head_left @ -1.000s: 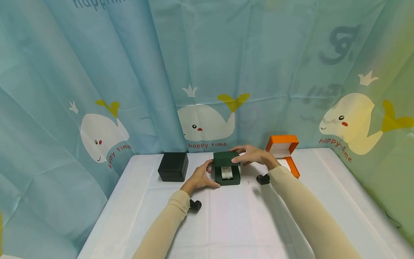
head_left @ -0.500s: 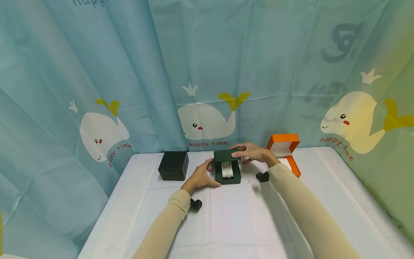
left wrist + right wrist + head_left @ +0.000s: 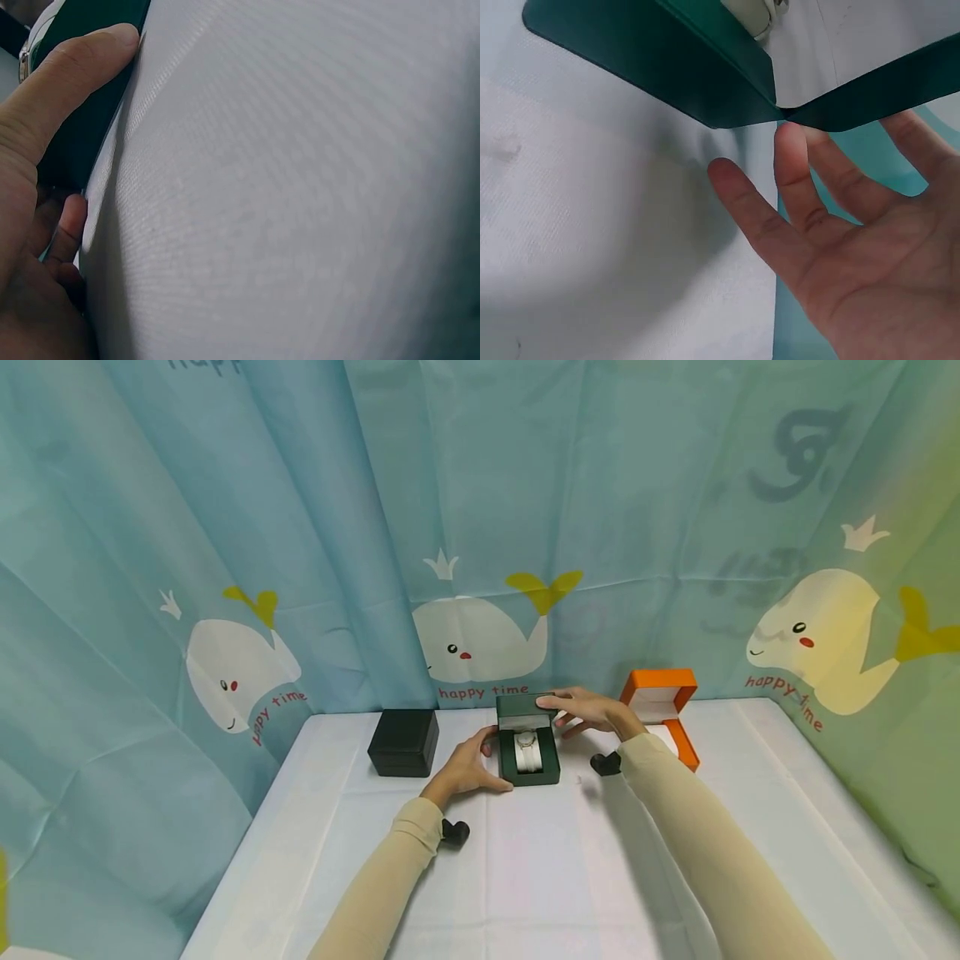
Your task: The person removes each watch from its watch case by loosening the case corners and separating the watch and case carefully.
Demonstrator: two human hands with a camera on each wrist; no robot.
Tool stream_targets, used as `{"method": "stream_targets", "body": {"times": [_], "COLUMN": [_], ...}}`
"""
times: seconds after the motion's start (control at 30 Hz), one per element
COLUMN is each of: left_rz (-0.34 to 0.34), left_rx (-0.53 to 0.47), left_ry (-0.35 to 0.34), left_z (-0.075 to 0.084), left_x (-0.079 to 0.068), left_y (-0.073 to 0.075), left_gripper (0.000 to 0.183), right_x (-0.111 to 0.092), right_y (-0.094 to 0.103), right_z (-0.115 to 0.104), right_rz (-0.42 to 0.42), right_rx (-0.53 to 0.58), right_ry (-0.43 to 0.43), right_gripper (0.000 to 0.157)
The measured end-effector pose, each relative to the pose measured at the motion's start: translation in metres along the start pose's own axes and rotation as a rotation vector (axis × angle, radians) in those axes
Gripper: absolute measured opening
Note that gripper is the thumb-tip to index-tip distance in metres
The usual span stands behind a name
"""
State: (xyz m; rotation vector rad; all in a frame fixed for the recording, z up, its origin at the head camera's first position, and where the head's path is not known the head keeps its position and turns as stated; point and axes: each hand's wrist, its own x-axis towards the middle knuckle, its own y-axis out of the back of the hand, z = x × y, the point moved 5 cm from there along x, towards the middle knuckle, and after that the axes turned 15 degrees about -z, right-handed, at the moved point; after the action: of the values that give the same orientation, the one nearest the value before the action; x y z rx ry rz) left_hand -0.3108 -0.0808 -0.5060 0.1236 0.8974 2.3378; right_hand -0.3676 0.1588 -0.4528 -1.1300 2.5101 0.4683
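Centred at the back of the table, a dark green watch box (image 3: 552,768) stands with its lid (image 3: 516,706) raised. Inside it a wristwatch (image 3: 527,740) wraps a pale cushion (image 3: 528,762). My left hand (image 3: 462,770) grips the box base from the left, thumb (image 3: 105,49) at its front edge and the other fingers along the side. My right hand (image 3: 594,710) holds the lid's right part, with the thumb on its front. In the right wrist view, the fingertips (image 3: 790,139) meet the box around the hinge, where lid and base join.
To the left sits a closed black box (image 3: 402,745). An orange box (image 3: 663,681) with a white lining stands open at the back right, partly behind the right wrist. A whale-print curtain (image 3: 480,510) hangs along the white table's (image 3: 540,877) back edge.
The green lid has swung up and back under my right hand, bringing the watch face and the lid's pale inner side into sight. My left hand stays in place at the base.
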Motion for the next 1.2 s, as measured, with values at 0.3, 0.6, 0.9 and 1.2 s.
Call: {"method": "stream_targets", "body": {"times": [0.3,0.6,0.9,1.2], "left_rz": [-0.007,0.002,0.003,-0.005], "left_rx": [0.013,0.017,0.032,0.024], "left_ry": [-0.008,0.006,0.012,0.023], "left_z": [0.001,0.004,0.003,-0.001], "left_x": [0.003,0.004,0.003,0.002], "left_y": [-0.002,0.002,0.002,-0.001], "left_gripper": [0.109,0.109,0.109,0.109], "right_x": [0.005,0.006,0.010,0.014], "right_y": [0.006,0.010,0.008,0.007], "right_z": [-0.001,-0.005,-0.004,-0.001], "right_rz": [0.044,0.042,0.035,0.021], "right_rx": [0.156,0.166,0.199,0.194], "right_ry": [-0.092,-0.085,-0.095,-0.103], "right_gripper": [0.103,0.104,0.101,0.102]}}
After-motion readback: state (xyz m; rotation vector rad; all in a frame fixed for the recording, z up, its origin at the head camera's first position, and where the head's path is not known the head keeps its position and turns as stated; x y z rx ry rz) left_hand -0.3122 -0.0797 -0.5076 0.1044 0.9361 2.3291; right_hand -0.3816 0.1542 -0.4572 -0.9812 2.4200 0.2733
